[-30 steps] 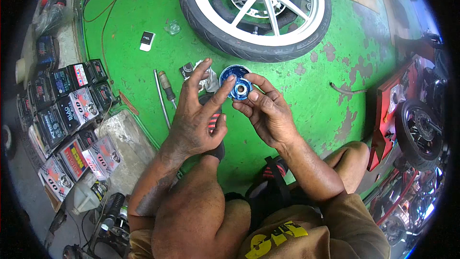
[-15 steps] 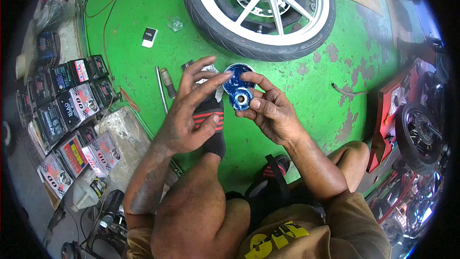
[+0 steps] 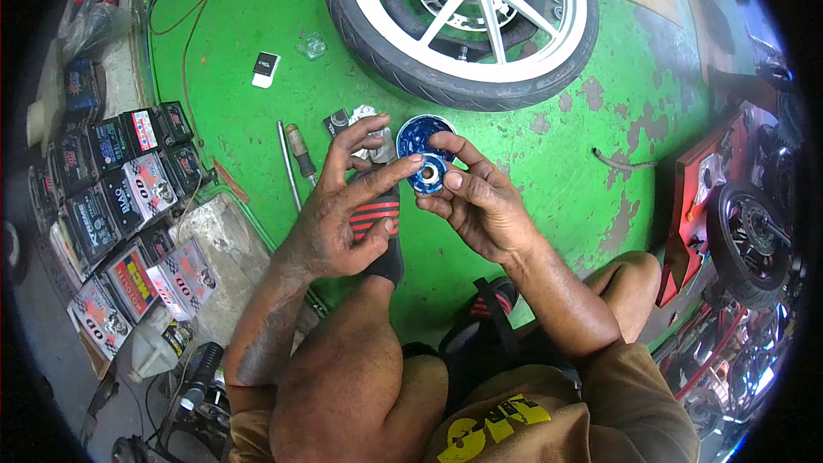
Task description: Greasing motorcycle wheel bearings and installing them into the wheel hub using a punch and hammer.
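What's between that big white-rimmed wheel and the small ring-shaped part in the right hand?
In the head view: a round tub of blue paste, the index finger of the right hand, and, nearer the wheel, a strip of green floor.

I am crouching over a green-painted floor (image 3: 549, 180) that is flaking to grey in patches. On it a white-spoked motorcycle wheel (image 3: 495, 27) is lying flat ahead of me. Nearer, a round tub of blue grease (image 3: 417, 130) is standing open beside a crumpled white rag (image 3: 361, 111). To the left, a screwdriver (image 3: 297, 144) and a metal rod (image 3: 289, 163) are lying side by side; beyond, a black-and-white packet (image 3: 266, 69) and clear crumpled plastic (image 3: 313, 46) are resting. A curved dark strip (image 3: 613, 160) is lying rightward.
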Motion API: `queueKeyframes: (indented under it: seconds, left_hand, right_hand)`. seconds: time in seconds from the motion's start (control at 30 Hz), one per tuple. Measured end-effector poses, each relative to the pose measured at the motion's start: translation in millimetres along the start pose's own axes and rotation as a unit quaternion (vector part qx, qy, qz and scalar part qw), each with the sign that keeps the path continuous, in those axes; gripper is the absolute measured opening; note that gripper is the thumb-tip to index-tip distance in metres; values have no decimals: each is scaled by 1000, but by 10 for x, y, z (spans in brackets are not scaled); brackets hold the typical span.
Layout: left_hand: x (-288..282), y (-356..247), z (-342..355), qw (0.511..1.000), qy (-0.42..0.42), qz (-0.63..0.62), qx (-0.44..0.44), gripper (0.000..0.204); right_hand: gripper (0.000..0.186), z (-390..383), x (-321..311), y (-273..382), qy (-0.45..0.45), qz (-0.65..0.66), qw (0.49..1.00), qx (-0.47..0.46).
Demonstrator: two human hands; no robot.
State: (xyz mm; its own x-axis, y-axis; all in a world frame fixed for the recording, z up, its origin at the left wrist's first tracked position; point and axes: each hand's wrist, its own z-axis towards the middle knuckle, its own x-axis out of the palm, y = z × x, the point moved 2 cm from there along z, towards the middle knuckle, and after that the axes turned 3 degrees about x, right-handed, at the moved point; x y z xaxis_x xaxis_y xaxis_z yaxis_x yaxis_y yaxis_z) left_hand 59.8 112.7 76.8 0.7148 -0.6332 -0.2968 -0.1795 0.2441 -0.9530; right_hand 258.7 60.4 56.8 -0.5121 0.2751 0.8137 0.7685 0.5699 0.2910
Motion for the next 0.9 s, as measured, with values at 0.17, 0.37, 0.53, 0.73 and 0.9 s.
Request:
queueKeyframes:
  seconds: [0.17,0.37,0.53,0.73,0.9]
  left_hand:
    - [62,-19,-74,999,-26,37,-31,68]
    - [83,-48,-145,999,-7,32,-21,67]
    - [23,-79,-197,997,-16,-80,-3,66]
    - [108,253,-162,982,-31,186,-34,73]
    - [510,828,-76,863,90,493,-67,78]
  right_hand:
    - [40,59,-12,-46,-38,3,998,-50]
    - [39,87,-9,-70,-81,-19,996,-45]
    - [39,87,-59,-11,-40,-10,998,-56]
    - [46,-66,-263,161,-94,-51,989,-100]
    - [48,-252,-618,242,-138,-81,979,-125]
